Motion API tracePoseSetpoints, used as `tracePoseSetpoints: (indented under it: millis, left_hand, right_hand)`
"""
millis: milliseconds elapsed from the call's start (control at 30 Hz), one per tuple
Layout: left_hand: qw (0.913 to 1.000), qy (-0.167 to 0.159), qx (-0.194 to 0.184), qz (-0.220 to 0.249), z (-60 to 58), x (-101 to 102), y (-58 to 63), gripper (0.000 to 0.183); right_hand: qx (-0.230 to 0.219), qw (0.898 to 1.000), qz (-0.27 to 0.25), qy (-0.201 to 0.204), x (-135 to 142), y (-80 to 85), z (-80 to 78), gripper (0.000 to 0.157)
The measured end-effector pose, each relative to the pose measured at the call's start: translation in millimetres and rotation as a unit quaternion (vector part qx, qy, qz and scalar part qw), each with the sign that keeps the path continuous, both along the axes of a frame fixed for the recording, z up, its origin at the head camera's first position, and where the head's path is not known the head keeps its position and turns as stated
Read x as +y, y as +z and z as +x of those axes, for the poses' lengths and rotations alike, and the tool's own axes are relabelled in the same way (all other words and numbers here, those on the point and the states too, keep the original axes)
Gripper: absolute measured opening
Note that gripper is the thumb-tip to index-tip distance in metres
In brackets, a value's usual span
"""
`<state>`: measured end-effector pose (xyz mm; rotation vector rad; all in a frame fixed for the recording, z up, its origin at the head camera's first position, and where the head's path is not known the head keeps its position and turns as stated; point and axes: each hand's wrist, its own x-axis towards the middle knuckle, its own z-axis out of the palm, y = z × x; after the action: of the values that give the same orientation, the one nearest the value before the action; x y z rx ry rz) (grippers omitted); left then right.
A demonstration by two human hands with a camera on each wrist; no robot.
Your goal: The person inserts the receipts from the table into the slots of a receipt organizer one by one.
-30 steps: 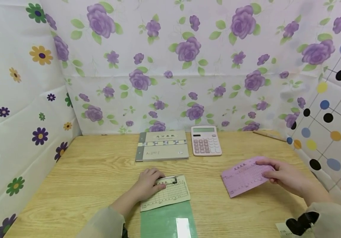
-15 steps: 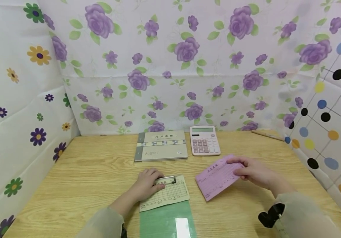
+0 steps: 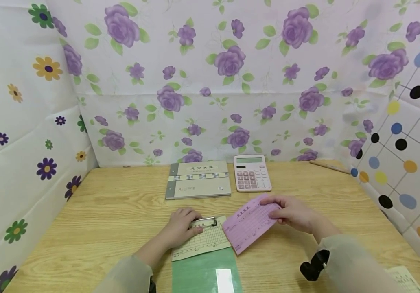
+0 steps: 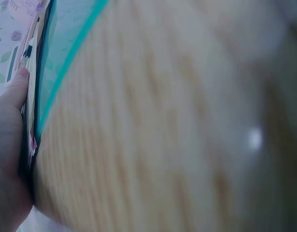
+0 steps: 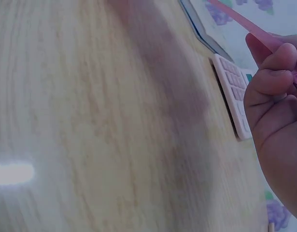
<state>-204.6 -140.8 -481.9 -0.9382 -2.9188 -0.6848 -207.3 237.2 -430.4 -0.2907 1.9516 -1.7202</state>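
My left hand point(image 3: 183, 226) rests on the top of a green clipboard point(image 3: 204, 272), its thumb and fingers on either side of the metal clip point(image 3: 203, 220). Beneath the clip lies a pale yellow printed form point(image 3: 210, 241). In the left wrist view the thumb point(image 4: 19, 89) lies along the board's papers. My right hand point(image 3: 292, 213) pinches a pink printed slip point(image 3: 250, 221) by its right side, thumb on top. The slip is tilted, and its left corner overlaps the yellow form's right edge in the head view.
A grey-beige ledger book point(image 3: 200, 179) and a pink calculator point(image 3: 252, 173) lie at the back of the wooden table. A pen-like stick point(image 3: 329, 166) is at the back right. Another yellow form point(image 3: 404, 278) shows by the right sleeve. Floral cloth point(image 3: 195, 81) walls the table.
My right hand has carried the pink slip leftward, from the right of the table to the clipboard's edge. The left hand has stayed on the clip.
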Motion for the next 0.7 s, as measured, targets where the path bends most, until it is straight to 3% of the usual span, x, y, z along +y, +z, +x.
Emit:
tracePoseSetpoints:
  millis: [333,700]
  left_hand:
    - [1.0,0.001,0.001,0.0,1.5,2,3.0,0.036]
    - [1.0,0.005,0.007,0.0,-0.4,0,-1.0,0.038]
  right_hand:
    - [0.03,0.996,0.077,0.039,-23,-13.7,2.3,0.042]
    - [0.121,0.976,0.161,0.082,-65,-13.6,9.5,0.034]
